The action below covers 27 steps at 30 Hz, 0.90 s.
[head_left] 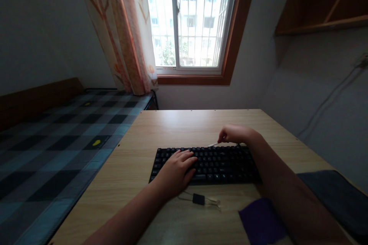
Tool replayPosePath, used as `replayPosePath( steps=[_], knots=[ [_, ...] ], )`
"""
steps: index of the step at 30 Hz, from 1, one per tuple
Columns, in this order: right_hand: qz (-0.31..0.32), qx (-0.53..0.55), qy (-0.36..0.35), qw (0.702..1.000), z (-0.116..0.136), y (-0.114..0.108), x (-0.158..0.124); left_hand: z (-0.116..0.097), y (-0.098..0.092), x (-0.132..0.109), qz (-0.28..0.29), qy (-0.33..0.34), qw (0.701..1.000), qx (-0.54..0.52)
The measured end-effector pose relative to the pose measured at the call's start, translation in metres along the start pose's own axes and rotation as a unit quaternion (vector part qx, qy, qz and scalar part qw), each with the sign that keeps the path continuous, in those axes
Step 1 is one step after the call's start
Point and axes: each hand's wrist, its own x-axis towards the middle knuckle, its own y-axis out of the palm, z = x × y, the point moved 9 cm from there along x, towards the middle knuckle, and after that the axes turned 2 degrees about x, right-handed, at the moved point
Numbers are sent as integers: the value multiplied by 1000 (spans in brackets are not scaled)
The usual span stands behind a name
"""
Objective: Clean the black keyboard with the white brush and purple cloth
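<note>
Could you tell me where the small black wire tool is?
In the head view, the wire tool lies on the desk in front of the keyboard, by the left hand.

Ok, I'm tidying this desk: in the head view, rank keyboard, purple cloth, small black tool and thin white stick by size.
1. keyboard
2. purple cloth, though nearer the camera
3. small black tool and thin white stick in the right hand: too alike to rank
</note>
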Motion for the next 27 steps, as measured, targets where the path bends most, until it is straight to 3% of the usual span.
replayPosePath(
  steps=[5, 11, 15, 20, 27],
  knots=[
    [19, -11, 56, 998, -29, 1, -1, 2, 0, 0, -5, 1, 1000, 3],
    [-1, 13, 60, 998, -56, -13, -7, 3, 2, 0, -3, 2, 1000, 5],
    [-34, 28, -8, 999, -30, -23, -11, 4, 1, 0, -10, 5, 1000, 5],
    [-36, 36, -95, 994, 13, -9, -4, 4, 0, 0, -18, 6, 1000, 4],
    [-13, 31, -112, 993, 19, 7, 7, 4, 1, 0, -11, 1, 1000, 5]
  ],
)
